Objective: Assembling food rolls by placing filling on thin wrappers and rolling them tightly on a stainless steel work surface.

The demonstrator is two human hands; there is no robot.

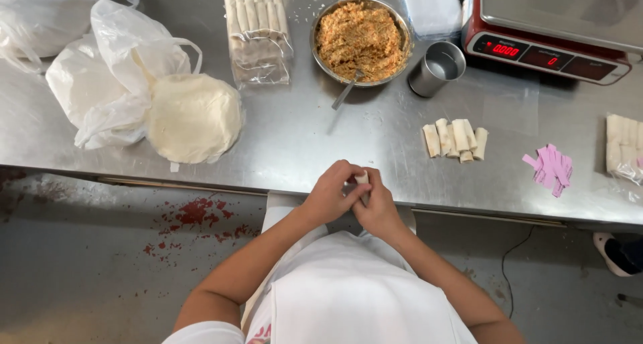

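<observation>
Both my hands meet at the near edge of the steel table [301, 143], wrapped around a small pale roll [362, 178] of wrapper. My left hand [331, 195] curls over it from the left and my right hand [378, 207] grips it from the right. Only the roll's top end shows between the fingers. Beyond them, to the right, lie several finished rolls [455, 139] side by side. A metal bowl [320, 19] of orange-brown filling with a spoon [347, 89] in it stands farther back.
A round stack of pale wrappers [193, 118] lies at the left beside white plastic bags [100, 76]. A clear pack of rolls [258, 29], a metal cup [439, 68], a red scale [549, 49], pink paper slips [550, 168] and another pack [624, 148] stand around.
</observation>
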